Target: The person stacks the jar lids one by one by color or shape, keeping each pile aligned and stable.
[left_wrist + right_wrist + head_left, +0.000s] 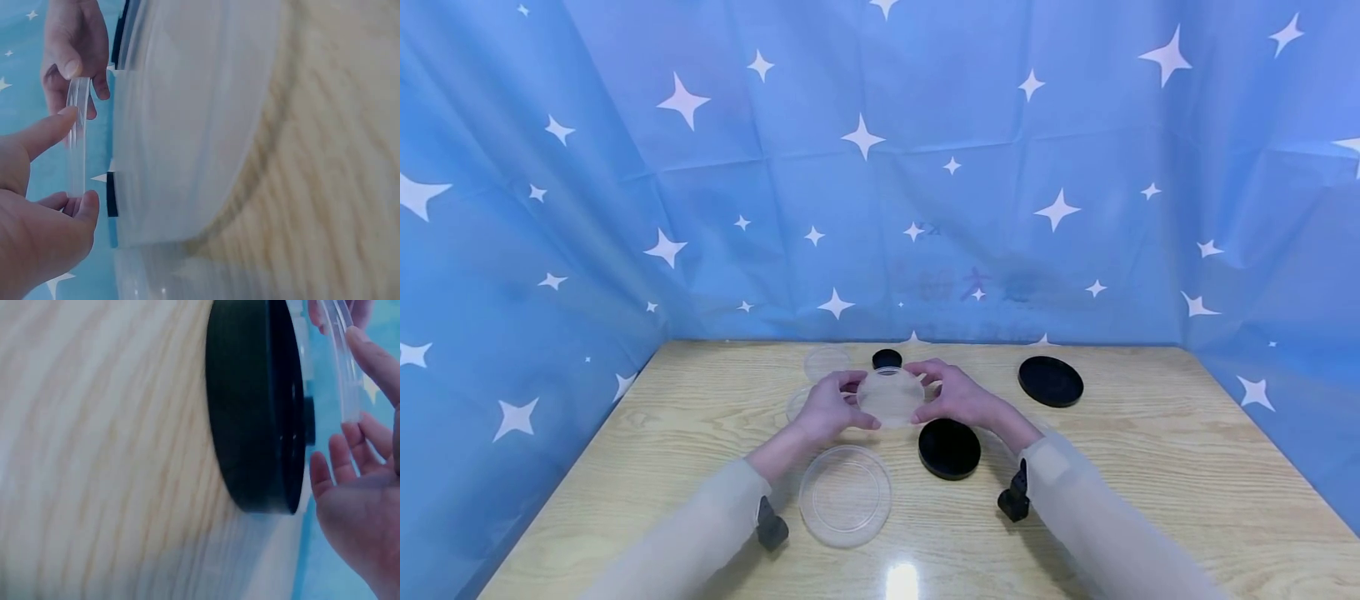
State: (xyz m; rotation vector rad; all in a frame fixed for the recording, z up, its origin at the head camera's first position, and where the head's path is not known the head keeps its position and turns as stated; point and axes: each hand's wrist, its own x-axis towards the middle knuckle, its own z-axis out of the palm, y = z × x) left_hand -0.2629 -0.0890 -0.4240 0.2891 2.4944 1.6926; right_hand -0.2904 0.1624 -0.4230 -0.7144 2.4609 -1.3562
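Note:
Both hands hold a clear round plastic lid (891, 402) between them above the table. My left hand (829, 408) grips its left edge, the thumb at the near side and fingers at the far side. On the opposite edge, my right hand (953, 397) pinches it with thumb and fingertips. Edge-on, the lid (77, 140) looks thin and shallow in the left wrist view. A black round lid (950, 448) lies just below the right hand. Nearer the body, a larger clear lid (846, 496) lies flat beside the left forearm.
Behind the left hand lie a clear disc (827, 363) and another clear disc (796, 404), partly covered. A small black lid (887, 358) sits at the back, and a larger black one (1051, 382) at back right. A star-patterned blue curtain (865, 217) borders the wooden table (1150, 467).

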